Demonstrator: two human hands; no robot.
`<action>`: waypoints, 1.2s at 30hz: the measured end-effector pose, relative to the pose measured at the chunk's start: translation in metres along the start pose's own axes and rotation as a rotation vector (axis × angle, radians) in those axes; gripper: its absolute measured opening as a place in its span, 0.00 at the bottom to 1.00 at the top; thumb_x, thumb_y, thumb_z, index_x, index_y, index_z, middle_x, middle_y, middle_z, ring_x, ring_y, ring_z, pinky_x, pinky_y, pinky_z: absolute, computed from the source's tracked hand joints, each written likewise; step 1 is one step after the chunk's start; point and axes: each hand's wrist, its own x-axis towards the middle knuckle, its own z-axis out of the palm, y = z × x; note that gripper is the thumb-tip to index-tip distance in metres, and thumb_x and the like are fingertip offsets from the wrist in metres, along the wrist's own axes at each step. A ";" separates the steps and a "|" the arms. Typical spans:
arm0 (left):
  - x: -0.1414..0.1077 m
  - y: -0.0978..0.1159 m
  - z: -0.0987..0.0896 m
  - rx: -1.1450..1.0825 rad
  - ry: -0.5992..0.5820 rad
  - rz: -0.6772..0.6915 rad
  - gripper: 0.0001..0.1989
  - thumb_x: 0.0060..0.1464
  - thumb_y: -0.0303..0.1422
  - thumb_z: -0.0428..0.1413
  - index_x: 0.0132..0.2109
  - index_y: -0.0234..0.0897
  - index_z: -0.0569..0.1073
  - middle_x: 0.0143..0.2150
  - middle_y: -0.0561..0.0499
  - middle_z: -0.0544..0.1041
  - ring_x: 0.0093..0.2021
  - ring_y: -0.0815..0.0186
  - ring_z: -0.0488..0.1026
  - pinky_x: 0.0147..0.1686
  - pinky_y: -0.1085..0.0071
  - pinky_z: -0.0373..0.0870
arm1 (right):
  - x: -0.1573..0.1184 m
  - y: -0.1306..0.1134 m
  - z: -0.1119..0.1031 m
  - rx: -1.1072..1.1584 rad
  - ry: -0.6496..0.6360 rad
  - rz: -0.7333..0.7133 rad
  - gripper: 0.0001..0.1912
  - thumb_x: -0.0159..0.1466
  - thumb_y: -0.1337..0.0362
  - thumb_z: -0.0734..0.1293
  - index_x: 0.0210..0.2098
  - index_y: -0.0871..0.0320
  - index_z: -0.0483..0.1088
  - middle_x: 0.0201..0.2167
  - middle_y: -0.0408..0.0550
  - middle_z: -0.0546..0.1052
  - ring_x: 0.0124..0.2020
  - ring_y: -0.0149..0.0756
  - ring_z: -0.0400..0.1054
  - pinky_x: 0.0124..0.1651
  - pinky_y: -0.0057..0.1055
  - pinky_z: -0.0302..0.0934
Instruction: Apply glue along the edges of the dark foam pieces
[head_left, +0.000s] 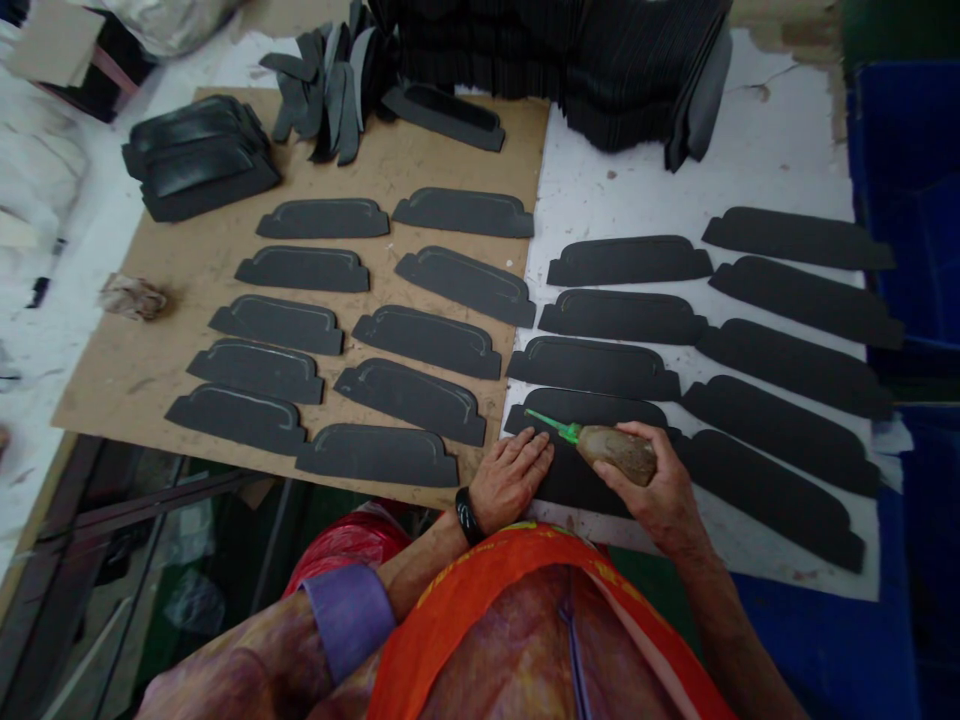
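Observation:
In my right hand is a squeeze glue bottle, brownish and smeared, with a long green nozzle. Its tip points left, over a dark grey flat cut piece with a curved top and stepped ends. I cannot tell whether the tip touches that piece. My left hand lies flat with fingers stretched out, at the left end of the nearest dark pieces. Pale lines follow the curved edge on many pieces to the left, such as one piece on the brown board.
Brown board and white sheet carry rows of similar pieces. Dense black stacks stand at the back, with a pile of shiny dark pieces at left. A crumpled brown wad lies left. Blue bins flank the right edge.

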 end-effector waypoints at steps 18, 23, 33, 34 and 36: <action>0.010 0.005 -0.008 -0.004 -0.062 -0.034 0.22 0.57 0.30 0.46 0.59 0.38 0.61 0.54 0.44 0.69 0.56 0.57 0.62 0.48 0.61 0.61 | -0.001 -0.003 0.004 0.040 0.120 0.010 0.22 0.51 0.57 0.68 0.44 0.54 0.63 0.44 0.50 0.70 0.44 0.42 0.65 0.47 0.41 0.61; 0.011 0.005 -0.007 -0.010 -0.073 -0.046 0.24 0.55 0.30 0.47 0.59 0.40 0.61 0.53 0.44 0.69 0.55 0.56 0.63 0.48 0.59 0.61 | -0.002 0.001 0.002 0.031 0.166 0.033 0.23 0.50 0.56 0.68 0.44 0.55 0.64 0.44 0.50 0.70 0.44 0.42 0.66 0.47 0.41 0.60; 0.014 0.006 -0.010 -0.003 -0.082 -0.059 0.26 0.52 0.29 0.49 0.60 0.40 0.60 0.52 0.44 0.69 0.54 0.55 0.62 0.48 0.59 0.61 | -0.008 0.007 -0.008 0.021 0.205 0.081 0.22 0.51 0.56 0.68 0.44 0.55 0.64 0.44 0.50 0.70 0.44 0.42 0.65 0.46 0.41 0.61; 0.014 0.006 -0.010 -0.004 -0.080 -0.060 0.26 0.52 0.29 0.50 0.60 0.41 0.61 0.52 0.44 0.69 0.54 0.56 0.63 0.48 0.59 0.61 | -0.008 0.006 -0.009 0.022 0.205 0.083 0.22 0.51 0.56 0.68 0.44 0.54 0.64 0.44 0.50 0.70 0.44 0.42 0.65 0.47 0.41 0.61; 0.015 0.006 -0.010 -0.005 -0.076 -0.063 0.26 0.52 0.29 0.50 0.60 0.41 0.61 0.52 0.44 0.69 0.54 0.56 0.63 0.49 0.59 0.61 | -0.009 0.006 -0.010 0.032 0.203 0.094 0.22 0.51 0.57 0.67 0.45 0.54 0.64 0.44 0.50 0.70 0.44 0.42 0.65 0.47 0.41 0.61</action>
